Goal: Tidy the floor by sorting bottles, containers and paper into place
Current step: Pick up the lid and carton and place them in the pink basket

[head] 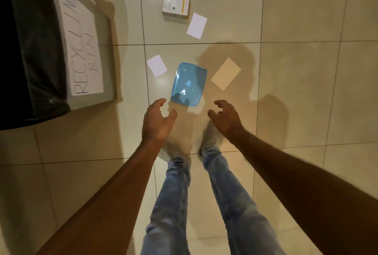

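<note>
A person in blue jeans (173, 203) stands on a tiled floor (296, 19), both bare arms reaching down toward a translucent blue container (188, 84) lying just beyond the hands. The left hand (157, 120) and right hand (226, 118) hover either side of its near edge, fingers (212, 114) spread and curled, holding nothing and not touching it. A white paper (156, 65) lies to the container's left, a beige card (225, 73) to its right; farther off sit another white sheet (196, 25) and a small white box (176, 5). A bin labelled "RECYCLING BIN" (81, 50) stands at left.
</note>
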